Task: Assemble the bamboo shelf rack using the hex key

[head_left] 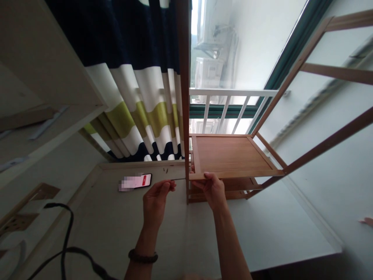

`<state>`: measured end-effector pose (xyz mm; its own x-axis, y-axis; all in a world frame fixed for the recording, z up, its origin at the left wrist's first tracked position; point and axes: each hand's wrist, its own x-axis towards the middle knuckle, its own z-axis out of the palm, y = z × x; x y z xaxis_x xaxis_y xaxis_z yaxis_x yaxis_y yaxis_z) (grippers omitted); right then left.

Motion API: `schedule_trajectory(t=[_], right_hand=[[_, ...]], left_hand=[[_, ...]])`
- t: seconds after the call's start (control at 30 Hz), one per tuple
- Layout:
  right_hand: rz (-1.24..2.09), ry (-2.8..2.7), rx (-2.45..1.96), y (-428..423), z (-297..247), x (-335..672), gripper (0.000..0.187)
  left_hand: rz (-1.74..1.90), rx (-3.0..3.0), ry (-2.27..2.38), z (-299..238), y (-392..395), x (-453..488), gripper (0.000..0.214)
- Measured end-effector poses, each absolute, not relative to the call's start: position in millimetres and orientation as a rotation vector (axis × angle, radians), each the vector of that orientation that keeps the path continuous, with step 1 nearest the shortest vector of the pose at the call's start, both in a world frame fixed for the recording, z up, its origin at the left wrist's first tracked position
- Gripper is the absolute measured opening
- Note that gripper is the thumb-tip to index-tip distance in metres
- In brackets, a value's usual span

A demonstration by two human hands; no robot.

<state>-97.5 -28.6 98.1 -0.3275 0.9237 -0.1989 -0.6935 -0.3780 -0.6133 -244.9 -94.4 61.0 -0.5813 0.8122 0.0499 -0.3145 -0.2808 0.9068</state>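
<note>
My left hand (157, 196), with a dark beaded bracelet at the wrist, pinches a thin metal hex key (178, 179). The key's far end meets the upright post (187, 155) of a brown wooden shelf rack. My right hand (214, 188) grips the front rail of the rack's shelf board (233, 155), thumb on top and fingers beneath. Both hands are close to the corner where rail and post meet. What look like fingertips (192, 168) show just behind the post; whose they are, I cannot tell.
A lit phone (144, 180) and several small screws (166, 170) lie on the pale surface left of the rack. Black cables (68, 233) loop at lower left. Curtains (131, 109) hang behind, by a window with white railing (227, 92). Part of a hand (367, 221) shows at the right edge.
</note>
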Motion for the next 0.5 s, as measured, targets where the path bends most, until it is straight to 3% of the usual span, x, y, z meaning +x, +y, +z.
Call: schedule_trajectory(t=[0.1,0.33,0.5], right_hand=[[1.894,-0.52,-0.639,-28.5,96.4,-97.1,0.024],[1.889,-0.518,-0.636,-28.9,94.8,-96.7,0.023],[1.876,-0.521,-0.654,-28.7,95.9,-97.4,0.026]], left_hand=[[1.884,0.678,1.233,59.1,-90.9,-247.3,0.028],[1.849,0.922,1.562,59.6,-89.3,-251.6,0.017],[1.647,0.698,1.465,73.0,-91.7,-254.8,0.023]])
